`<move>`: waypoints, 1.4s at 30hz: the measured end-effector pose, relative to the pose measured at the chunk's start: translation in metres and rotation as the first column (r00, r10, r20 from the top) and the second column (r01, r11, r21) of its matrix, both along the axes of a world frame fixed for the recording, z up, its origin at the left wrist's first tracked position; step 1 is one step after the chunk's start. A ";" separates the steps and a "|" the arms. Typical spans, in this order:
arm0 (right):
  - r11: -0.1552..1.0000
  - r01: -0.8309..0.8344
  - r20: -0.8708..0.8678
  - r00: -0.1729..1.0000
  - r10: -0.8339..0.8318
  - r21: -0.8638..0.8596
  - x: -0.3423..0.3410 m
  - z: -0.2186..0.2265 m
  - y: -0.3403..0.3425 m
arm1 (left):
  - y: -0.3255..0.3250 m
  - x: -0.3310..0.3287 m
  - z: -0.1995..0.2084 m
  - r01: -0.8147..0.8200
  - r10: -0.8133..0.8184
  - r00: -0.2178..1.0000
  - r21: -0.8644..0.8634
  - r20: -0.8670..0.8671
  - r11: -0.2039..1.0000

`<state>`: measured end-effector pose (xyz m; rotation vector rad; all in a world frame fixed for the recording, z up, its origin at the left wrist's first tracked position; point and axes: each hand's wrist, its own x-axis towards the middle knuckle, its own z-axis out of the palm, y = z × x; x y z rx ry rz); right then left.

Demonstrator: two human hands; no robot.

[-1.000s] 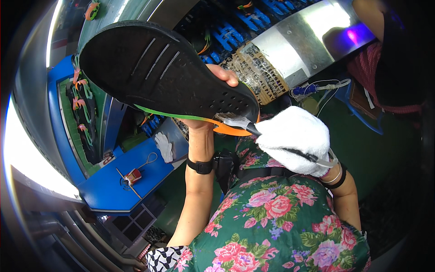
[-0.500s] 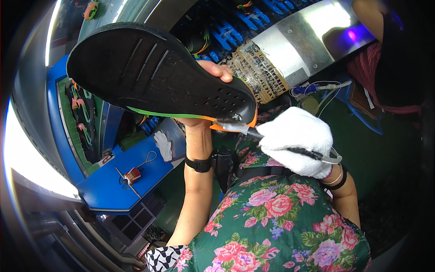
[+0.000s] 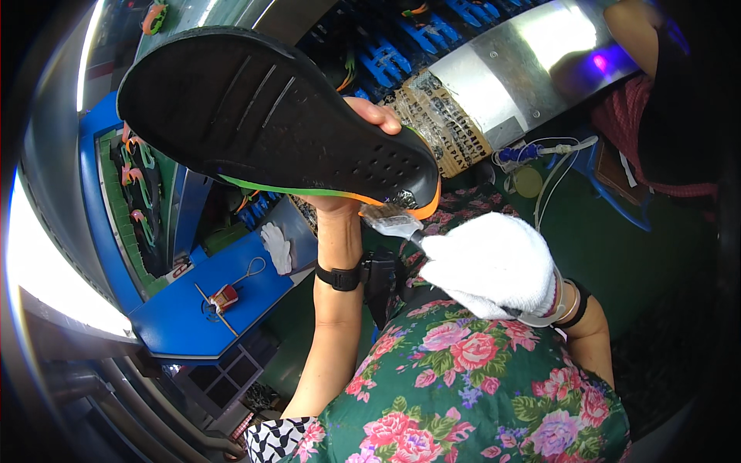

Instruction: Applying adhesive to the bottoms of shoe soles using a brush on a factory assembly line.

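Note:
A large black shoe sole (image 3: 270, 116) with a green and orange edge is tilted toward me, its holed heel end at the right. My bare left hand (image 3: 375, 116) grips it from behind, thumb or fingers showing over the upper edge and the palm under the lower one. My right hand (image 3: 494, 266), in a white glove, is closed on a flat brush (image 3: 397, 225) with a dark handle. The bristles meet the orange lower edge near the heel, where a wet shine shows. The gloved fingers hide most of the handle.
A blue table (image 3: 270, 289) at the left carries a white glove (image 3: 276, 247) and a red container (image 3: 225, 298) with a stick across it. Behind the sole run a tape-wrapped metal rail (image 3: 440, 119) and blue racks (image 3: 386, 62). Another person's arm (image 3: 634, 35) shows at upper right.
My gloved hand has turned and shifted slightly left, bringing the brush to a steeper slant at the sole's lower edge. The sole has moved only a little.

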<state>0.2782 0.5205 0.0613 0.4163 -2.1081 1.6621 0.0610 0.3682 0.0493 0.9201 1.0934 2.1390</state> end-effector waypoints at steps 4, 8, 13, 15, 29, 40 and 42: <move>0.995 -0.071 0.008 0.998 0.070 0.068 0.003 0.006 -0.003 | 0.008 0.014 -0.002 -0.063 0.053 0.992 0.084 0.113 0.994; 0.997 -0.050 0.029 0.998 0.049 0.063 0.007 0.006 0.006 | 0.004 0.007 -0.004 -0.008 0.002 0.996 0.072 0.089 0.997; 0.991 -0.046 0.003 0.999 0.046 0.124 0.002 0.010 -0.001 | 0.004 0.011 -0.006 0.027 -0.034 0.990 0.054 0.134 0.998; 0.980 -0.132 0.059 0.990 0.125 0.150 0.001 0.016 0.003 | 0.005 0.013 -0.008 0.018 -0.026 0.993 0.070 0.114 0.997; 0.978 0.199 0.024 0.979 -0.201 0.065 0.004 0.006 -0.001 | 0.002 0.010 -0.001 -0.013 0.008 0.998 0.087 0.062 0.996; 0.957 -0.240 0.044 0.971 0.236 0.163 0.003 0.018 0.004 | 0.001 0.012 -0.006 0.007 -0.012 0.998 0.090 0.055 0.996; 0.968 -0.226 0.044 0.974 0.222 0.112 0.003 0.015 0.002 | 0.003 0.018 -0.005 -0.001 -0.019 0.988 0.124 0.154 0.992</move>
